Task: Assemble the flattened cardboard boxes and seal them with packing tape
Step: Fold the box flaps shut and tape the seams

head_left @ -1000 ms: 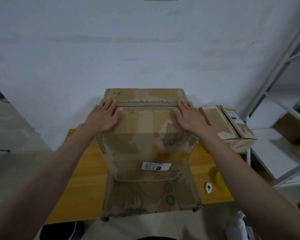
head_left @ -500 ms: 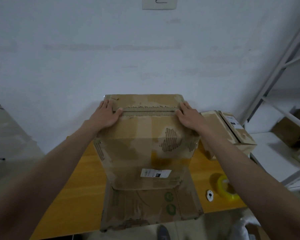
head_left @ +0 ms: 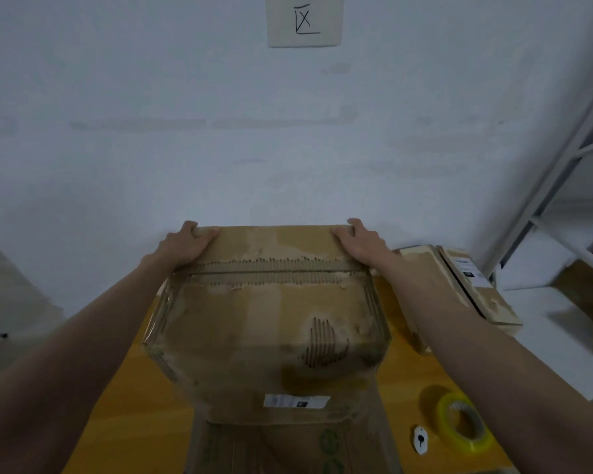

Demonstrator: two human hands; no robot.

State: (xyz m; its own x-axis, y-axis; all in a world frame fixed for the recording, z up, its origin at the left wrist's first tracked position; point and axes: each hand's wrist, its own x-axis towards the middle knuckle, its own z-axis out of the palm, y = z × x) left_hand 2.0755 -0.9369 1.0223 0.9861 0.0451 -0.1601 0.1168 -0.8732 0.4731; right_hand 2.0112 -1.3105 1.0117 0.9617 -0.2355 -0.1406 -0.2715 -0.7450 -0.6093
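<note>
Both hands hold the far top corners of a worn cardboard box [head_left: 267,323]; the left hand [head_left: 185,242] is at the far left corner with its fingers curled over the back edge and its thumb lying on the top flap; the right hand [head_left: 360,239] mirrors it at the far right corner, fingers bent over the edge and thumb on the flap; both forearms reach in from the bottom corners of the view.

From largest to smallest: a pale wall [head_left: 220,131] fills the upper half, with a paper sign [head_left: 304,20] bearing a handwritten mark near the top; a white metal shelf frame [head_left: 562,172] stands at the right; a wooden table [head_left: 151,405] with an orange-yellow top sits against the wall; the box stands upright in the middle of the table, its two top flaps folded shut and meeting along a ragged seam where the paper skin is torn and the ribbing shows; another torn patch sits on the near flap, and a white label [head_left: 297,401] is stuck low on the front face; a flap of cardboard [head_left: 288,446] hangs toward the viewer below the box; a second cardboard box [head_left: 459,285], smaller and lying tilted, rests just beside the right forearm; a roll of yellowish tape [head_left: 466,427] lies on the table near the front right; a small white oval object [head_left: 420,439] lies just beside the roll, on its left.
</note>
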